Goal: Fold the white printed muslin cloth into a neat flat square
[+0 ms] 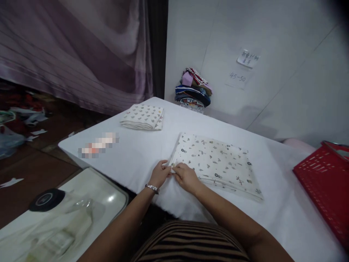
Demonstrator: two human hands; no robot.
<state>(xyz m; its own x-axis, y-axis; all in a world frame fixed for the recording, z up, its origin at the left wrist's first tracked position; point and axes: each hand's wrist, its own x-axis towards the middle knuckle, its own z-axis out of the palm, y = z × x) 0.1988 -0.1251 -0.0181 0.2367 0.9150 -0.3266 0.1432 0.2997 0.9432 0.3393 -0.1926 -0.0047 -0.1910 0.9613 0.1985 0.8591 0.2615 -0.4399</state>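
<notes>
White cloth [215, 160] lies folded, left hand [159, 174] and right hand [188, 178] touching it.

Larger sheet [218, 160]: matt cloth (the red basket [319, 185], plastic).

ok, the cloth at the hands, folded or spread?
Folded. The printed cloth lies flat as a rectangle, with stacked layers showing along its near edge.
</notes>
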